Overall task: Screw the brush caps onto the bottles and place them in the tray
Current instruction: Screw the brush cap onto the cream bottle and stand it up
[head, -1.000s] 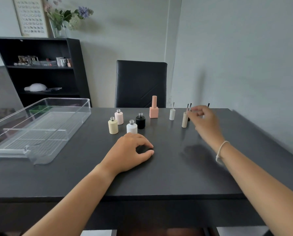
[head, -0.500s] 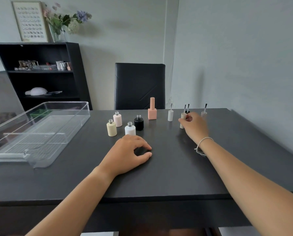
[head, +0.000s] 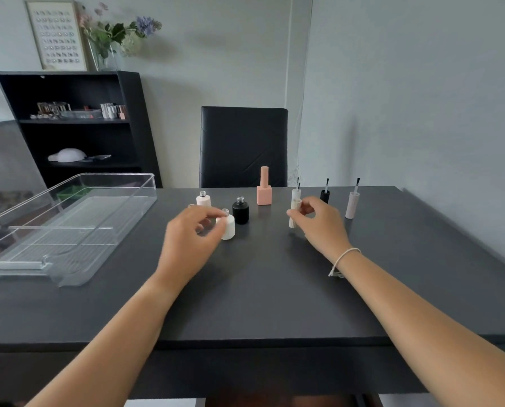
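My right hand (head: 321, 227) pinches a tall cream brush cap (head: 294, 214) that stands upright on the dark table (head: 260, 289). My left hand (head: 191, 239) hovers, blurred, with curled fingers apart, beside the white bottle (head: 228, 229). It mostly hides a cream bottle behind it. A pale pink bottle (head: 203, 200) and a black bottle (head: 240, 212) stand open-necked just beyond. Behind my right hand stand a white brush cap (head: 296, 194), a black cap (head: 324, 195) and a pinkish cap (head: 352, 204). The clear tray (head: 122, 218) lies at the left.
A peach bottle (head: 264, 191) with its cap on stands at the back centre. A black chair (head: 244, 145) is behind the table's far edge, a black shelf unit (head: 78, 127) at back left, and a wall close on the right.
My left hand has lifted off the table and moved forward to the bottles. My right hand has closed on the cream brush cap and drawn it slightly nearer.
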`<action>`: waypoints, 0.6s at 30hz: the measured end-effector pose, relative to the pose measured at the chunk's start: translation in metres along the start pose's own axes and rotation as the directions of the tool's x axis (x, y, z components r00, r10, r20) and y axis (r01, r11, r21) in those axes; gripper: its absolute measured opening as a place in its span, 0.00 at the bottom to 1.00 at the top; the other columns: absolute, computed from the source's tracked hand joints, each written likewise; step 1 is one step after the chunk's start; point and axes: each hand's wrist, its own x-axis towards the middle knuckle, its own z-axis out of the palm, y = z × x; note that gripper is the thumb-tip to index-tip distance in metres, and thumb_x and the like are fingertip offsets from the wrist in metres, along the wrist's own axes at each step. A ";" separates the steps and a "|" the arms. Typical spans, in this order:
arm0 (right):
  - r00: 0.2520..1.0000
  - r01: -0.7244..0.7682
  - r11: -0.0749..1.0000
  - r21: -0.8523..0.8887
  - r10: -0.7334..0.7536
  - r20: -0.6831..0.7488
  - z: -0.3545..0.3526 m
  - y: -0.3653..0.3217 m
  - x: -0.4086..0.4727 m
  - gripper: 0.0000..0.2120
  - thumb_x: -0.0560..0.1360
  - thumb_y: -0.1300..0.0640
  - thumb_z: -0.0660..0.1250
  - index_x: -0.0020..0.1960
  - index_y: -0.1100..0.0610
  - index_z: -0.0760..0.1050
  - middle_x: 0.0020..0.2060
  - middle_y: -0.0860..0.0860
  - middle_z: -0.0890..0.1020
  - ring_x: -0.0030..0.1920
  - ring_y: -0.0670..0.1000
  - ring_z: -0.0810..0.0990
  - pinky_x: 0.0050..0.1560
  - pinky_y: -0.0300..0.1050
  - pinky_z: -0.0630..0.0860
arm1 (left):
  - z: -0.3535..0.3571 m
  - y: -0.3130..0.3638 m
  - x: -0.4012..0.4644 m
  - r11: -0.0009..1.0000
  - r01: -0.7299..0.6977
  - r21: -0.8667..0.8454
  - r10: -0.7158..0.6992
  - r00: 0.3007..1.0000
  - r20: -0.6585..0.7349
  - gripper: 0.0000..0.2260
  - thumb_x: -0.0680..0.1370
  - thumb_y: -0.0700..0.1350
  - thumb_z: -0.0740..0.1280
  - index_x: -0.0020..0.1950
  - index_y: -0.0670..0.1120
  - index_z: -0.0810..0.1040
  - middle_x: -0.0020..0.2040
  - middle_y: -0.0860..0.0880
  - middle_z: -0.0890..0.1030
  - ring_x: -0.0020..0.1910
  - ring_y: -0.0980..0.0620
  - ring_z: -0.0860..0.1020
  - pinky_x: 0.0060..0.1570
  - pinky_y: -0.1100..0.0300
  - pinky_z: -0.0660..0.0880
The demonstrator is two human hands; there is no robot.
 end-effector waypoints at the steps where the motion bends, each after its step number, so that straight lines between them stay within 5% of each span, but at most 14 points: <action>1: 1.000 0.011 1.000 0.000 -0.011 0.006 0.001 -0.002 -0.001 0.09 0.73 0.50 0.67 0.47 0.56 0.75 0.41 0.47 0.78 0.44 0.50 0.77 0.43 0.44 0.73 | -0.004 -0.004 0.006 1.000 0.029 -0.001 -0.029 0.997 -0.065 0.08 0.73 0.43 0.68 0.41 0.58 0.78 0.42 0.60 0.79 0.39 0.58 0.76 0.40 0.71 0.70; 5: 0.999 0.025 1.000 0.000 -0.025 0.024 0.002 -0.005 -0.002 0.09 0.73 0.50 0.67 0.47 0.56 0.75 0.41 0.47 0.78 0.44 0.49 0.76 0.42 0.40 0.68 | -0.020 -0.028 0.029 0.983 0.154 0.103 -0.139 0.981 -0.137 0.09 0.73 0.44 0.68 0.52 0.51 0.76 0.51 0.52 0.77 0.43 0.52 0.75 0.40 0.69 0.67; 10: 0.999 0.029 1.000 0.009 -0.030 0.031 0.002 -0.004 -0.003 0.08 0.73 0.51 0.67 0.46 0.55 0.75 0.40 0.45 0.77 0.44 0.48 0.76 0.39 0.38 0.66 | -0.016 -0.046 0.036 0.955 0.258 0.145 -0.266 0.964 0.033 0.17 0.73 0.47 0.69 0.62 0.49 0.73 0.56 0.50 0.76 0.48 0.53 0.76 0.47 0.62 0.71; 18: 0.996 0.060 0.998 0.021 -0.061 0.057 0.005 -0.006 -0.003 0.08 0.73 0.51 0.68 0.48 0.54 0.75 0.39 0.43 0.76 0.42 0.47 0.75 0.39 0.34 0.68 | -0.010 -0.051 0.035 0.933 0.309 0.184 -0.323 0.945 0.050 0.15 0.72 0.44 0.70 0.58 0.45 0.76 0.49 0.50 0.78 0.47 0.54 0.76 0.48 0.63 0.66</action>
